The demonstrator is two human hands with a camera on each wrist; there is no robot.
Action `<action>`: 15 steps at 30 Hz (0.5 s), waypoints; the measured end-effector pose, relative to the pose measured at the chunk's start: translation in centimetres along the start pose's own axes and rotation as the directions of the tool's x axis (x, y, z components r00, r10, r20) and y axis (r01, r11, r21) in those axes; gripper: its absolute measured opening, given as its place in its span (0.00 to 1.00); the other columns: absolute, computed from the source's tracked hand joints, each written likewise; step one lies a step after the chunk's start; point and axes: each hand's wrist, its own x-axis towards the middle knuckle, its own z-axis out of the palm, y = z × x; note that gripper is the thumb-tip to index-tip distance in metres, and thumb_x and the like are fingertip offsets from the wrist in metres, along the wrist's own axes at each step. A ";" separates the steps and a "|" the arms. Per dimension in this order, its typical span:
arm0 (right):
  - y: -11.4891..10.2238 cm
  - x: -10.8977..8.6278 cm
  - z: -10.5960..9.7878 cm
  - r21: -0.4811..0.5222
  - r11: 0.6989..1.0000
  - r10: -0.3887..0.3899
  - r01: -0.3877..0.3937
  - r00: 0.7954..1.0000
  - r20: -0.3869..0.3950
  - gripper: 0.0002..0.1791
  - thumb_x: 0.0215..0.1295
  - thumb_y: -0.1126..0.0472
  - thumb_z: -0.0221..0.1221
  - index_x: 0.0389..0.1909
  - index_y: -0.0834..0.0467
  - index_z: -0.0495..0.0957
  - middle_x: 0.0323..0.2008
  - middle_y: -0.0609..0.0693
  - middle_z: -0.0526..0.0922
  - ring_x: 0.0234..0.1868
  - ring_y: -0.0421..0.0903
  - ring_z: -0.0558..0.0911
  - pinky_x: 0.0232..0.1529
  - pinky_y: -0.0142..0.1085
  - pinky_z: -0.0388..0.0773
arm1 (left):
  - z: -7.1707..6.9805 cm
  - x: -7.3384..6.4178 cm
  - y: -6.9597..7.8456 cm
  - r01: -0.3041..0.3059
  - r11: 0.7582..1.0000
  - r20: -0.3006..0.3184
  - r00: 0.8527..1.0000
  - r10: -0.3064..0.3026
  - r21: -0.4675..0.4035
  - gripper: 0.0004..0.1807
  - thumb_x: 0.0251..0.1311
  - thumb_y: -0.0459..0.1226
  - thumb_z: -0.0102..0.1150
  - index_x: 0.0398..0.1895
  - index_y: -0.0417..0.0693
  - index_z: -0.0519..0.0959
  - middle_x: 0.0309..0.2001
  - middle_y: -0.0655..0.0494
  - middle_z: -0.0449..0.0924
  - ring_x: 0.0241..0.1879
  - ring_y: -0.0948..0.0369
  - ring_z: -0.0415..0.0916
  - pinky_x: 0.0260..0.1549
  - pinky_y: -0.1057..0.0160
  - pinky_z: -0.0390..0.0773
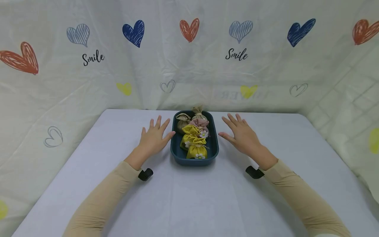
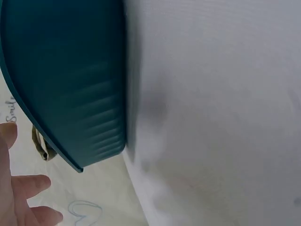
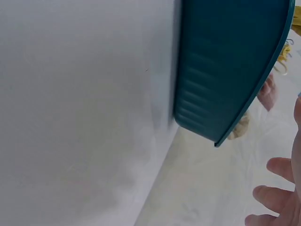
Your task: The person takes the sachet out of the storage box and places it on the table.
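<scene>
A dark teal plastic basin [image 1: 180, 154] stands on the table, filled with several small drawstring pouches. Two yellow pouches [image 1: 193, 151] with white flowers lie at its near end, a pink pouch [image 1: 199, 123] behind them, and brown-beige pouches [image 1: 183, 121] at the far end. My left hand [image 1: 153, 140] is spread with straight fingers just left of the basin, thumb close to its rim. To the right, my right hand [image 1: 242, 136] is likewise spread, apart from the rim. Neither hand holds anything. Both wrist views show the basin's side wall [image 2: 70, 84] beside the fingers [image 3: 275, 197].
The white table [image 1: 195, 197] reaches back to a pale curtain [image 1: 207, 65] printed with hearts and the word Smile. A black device sits at each cuff, the left one [image 1: 145, 174] and the right one [image 1: 254, 172]. Beige sleeves cover both forearms.
</scene>
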 end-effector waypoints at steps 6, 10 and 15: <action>-0.3 -0.6 -0.3 0.040 0.997 -0.065 0.064 0.998 0.020 0.42 0.75 0.39 0.57 0.80 0.58 0.58 0.79 0.62 0.53 0.80 0.64 0.47 0.75 0.60 0.48 | -0.1 -0.2 0.5 -0.023 1.000 0.000 1.000 0.023 0.000 0.40 0.77 0.63 0.38 0.84 0.59 0.49 0.83 0.49 0.38 0.80 0.39 0.33 0.68 0.26 0.41; -0.6 -0.9 -0.2 0.068 0.995 -0.074 0.073 0.997 0.021 0.42 0.74 0.37 0.56 0.80 0.55 0.59 0.80 0.59 0.54 0.80 0.63 0.48 0.66 0.65 0.63 | 0.1 -0.4 0.7 -0.035 0.999 0.015 0.999 0.034 0.012 0.40 0.77 0.62 0.40 0.85 0.58 0.49 0.83 0.48 0.39 0.79 0.38 0.34 0.68 0.26 0.42; -1.1 -1.3 -0.1 0.113 0.990 -0.086 0.087 0.996 -0.015 0.40 0.74 0.39 0.58 0.79 0.56 0.62 0.79 0.57 0.58 0.79 0.60 0.52 0.51 0.62 0.78 | 0.2 -0.7 0.8 -0.055 0.998 0.027 0.998 0.054 0.024 0.40 0.77 0.63 0.40 0.85 0.59 0.48 0.83 0.47 0.39 0.79 0.38 0.37 0.68 0.26 0.45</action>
